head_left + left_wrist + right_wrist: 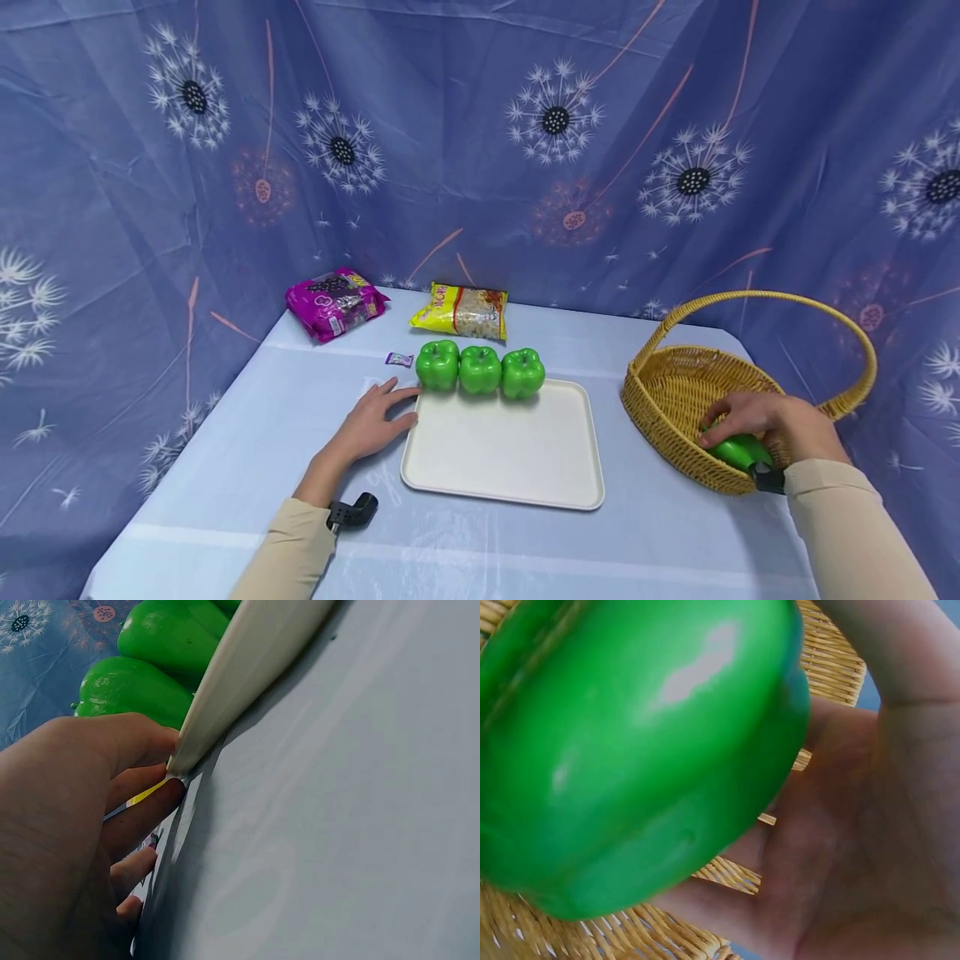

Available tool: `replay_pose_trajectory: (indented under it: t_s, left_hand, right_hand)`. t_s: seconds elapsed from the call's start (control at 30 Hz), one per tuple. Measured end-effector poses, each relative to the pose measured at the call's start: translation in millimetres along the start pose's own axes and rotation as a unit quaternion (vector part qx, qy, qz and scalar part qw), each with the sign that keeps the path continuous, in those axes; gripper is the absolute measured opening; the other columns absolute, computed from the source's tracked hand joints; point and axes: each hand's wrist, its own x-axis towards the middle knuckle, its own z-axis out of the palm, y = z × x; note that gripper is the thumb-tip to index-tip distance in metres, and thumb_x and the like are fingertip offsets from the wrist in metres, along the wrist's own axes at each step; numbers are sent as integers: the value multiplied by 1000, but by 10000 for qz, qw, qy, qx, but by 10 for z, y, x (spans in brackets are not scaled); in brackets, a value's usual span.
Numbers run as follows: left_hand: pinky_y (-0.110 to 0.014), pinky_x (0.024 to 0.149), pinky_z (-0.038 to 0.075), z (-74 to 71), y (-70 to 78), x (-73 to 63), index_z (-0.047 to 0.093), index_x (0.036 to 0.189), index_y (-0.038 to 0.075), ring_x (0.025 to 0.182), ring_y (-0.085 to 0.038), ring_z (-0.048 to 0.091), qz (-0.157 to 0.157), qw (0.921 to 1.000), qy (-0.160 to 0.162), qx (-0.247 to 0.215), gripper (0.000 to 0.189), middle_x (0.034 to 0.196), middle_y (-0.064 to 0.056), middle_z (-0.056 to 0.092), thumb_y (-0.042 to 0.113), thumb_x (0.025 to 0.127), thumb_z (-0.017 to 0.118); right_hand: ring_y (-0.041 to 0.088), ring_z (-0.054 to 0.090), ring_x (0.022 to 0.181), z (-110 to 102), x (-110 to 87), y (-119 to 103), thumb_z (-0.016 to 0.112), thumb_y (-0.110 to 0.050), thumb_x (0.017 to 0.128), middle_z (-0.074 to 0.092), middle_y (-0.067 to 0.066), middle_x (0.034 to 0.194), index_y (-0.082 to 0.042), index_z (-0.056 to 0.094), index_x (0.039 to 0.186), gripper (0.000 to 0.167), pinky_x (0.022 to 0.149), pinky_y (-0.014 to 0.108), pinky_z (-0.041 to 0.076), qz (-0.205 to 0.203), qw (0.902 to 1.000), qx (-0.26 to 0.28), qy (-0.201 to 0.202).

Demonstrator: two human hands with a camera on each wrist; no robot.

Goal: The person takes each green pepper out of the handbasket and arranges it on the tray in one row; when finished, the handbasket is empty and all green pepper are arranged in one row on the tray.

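In the head view, my right hand point(772, 421) is down inside a wicker basket point(656, 417), gripping a green bell pepper point(741, 452). The right wrist view shows that glossy bell pepper point(652, 750) up close, with my thumb on one side and my fingers partly hidden behind it. My left hand point(375, 422) lies at the left side of a white tray point(510, 450), its fingers fairly straight and touching the rim. Three green bell peppers point(480, 370) stand in a row along the tray's back edge.
Behind the peppers lies a yellow snack bag point(459, 311). A purple bag point(335, 304) sits at the back left, and a small wrapped candy point(399, 359) is near the peppers. The basket's tall handle point(757, 293) arches over its opening. A blue patterned cloth point(450, 150) hangs behind the table.
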Motion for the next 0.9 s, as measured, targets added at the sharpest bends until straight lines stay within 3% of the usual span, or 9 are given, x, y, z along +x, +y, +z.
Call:
replay_pose_trajectory:
  t_s: [0.2, 0.43, 0.67, 0.9]
  left_hand:
    - [-60, 111, 17, 4, -7, 3, 57, 136, 21, 137, -44, 25, 19, 10000, 7, -8, 47, 148, -23, 35, 37, 92, 61]
    - [-62, 110, 18, 4, -6, 1, 58, 135, 22, 137, -46, 25, 37, 10000, 65, -1, 47, 147, -24, 36, 37, 91, 62]
    - [-61, 110, 18, 5, -5, 8, 58, 135, 20, 137, -46, 25, 40, 10000, 63, 55, 47, 146, -24, 37, 36, 91, 62]
    - [-61, 110, 18, 10, -9, 10, 57, 136, 20, 137, -45, 26, 73, 10000, 43, 32, 47, 147, -24, 37, 36, 92, 61]
  right_hand:
    - [26, 56, 85, 5, -1, 24, 74, -33, 82, 52, 13, 102, 6, 51, 126, 63, 69, 39, 54, -105, 9999, 12, -76]
    - [23, 54, 83, -40, 13, 43, 73, -37, 83, 53, 12, 103, 6, 54, 125, 63, 64, 37, 51, -595, 9962, -555, 316]
    - [23, 58, 79, -70, 65, 56, 69, -33, 86, 57, 11, 100, 3, 56, 127, 56, 62, 38, 54, -1021, 9931, -373, 451]
    - [24, 57, 87, -89, 74, 44, 69, -34, 88, 56, 22, 116, 1, 59, 126, 53, 62, 35, 52, -1603, 9782, -555, 1201]
